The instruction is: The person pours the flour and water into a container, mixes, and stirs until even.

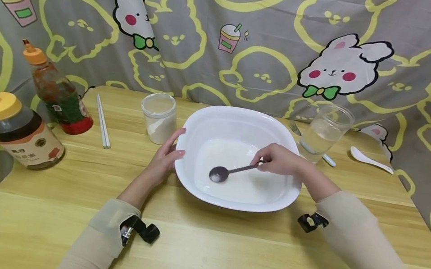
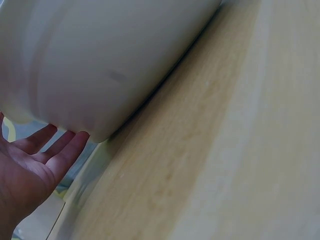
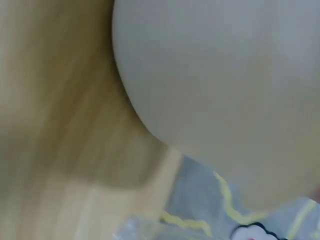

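Home dining setting; wooden surface (image 1: 224, 254); cartoon rabbit cloth (image 1: 342, 74) behind; sauce bottles (image 1: 57, 91), bowl (image 1: 193, 181), chopsticks (image 1: 102, 122).

Soft, even light filled the head view, with faint shadows under the white bowl (image 1: 193, 181) on the table (image 1: 224, 254); edges bowed outward. Both wrist views were blurred, the right one worse.

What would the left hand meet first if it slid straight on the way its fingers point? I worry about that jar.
Probably the white bowl: the left hand already rests against its rim. The jar of white powder stands slightly left of that line, though depth is unclear.
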Demonstrator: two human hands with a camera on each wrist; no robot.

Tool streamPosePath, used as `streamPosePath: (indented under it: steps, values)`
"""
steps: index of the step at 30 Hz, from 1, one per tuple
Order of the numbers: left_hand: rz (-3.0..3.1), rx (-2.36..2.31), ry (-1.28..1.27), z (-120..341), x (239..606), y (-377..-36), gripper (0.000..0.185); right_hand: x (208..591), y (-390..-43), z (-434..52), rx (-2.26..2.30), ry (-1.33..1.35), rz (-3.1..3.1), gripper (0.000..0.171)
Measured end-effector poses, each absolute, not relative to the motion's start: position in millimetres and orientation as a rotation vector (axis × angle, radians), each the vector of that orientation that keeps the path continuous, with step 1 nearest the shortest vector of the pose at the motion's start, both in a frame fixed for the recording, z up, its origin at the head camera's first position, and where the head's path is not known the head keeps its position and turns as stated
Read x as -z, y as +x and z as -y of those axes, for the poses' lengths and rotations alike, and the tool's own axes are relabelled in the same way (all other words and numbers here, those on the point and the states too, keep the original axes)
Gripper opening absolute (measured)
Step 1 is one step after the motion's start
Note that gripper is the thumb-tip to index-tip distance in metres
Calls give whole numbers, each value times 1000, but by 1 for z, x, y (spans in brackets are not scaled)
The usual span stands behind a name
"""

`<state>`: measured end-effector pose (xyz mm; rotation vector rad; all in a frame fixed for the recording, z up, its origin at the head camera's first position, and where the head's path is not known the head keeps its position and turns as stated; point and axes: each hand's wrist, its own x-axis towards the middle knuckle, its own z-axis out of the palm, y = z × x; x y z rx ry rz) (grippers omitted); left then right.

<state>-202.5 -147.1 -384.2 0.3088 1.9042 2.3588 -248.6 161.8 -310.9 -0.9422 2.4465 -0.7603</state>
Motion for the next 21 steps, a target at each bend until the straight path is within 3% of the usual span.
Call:
streamPosePath:
  steps: [10,16,21]
  values:
    - [-1902,-2365,308,146,385,-203,61,272,-245,-200,425,-863,-2657,19]
    - [-1911,-2354,311,146,384,-203,61,277,-261,-192,400,-732,-2765,19]
    - [-1916,-2359,306,146,384,-202,60,296,-270,-170,644,-881,-2691,18]
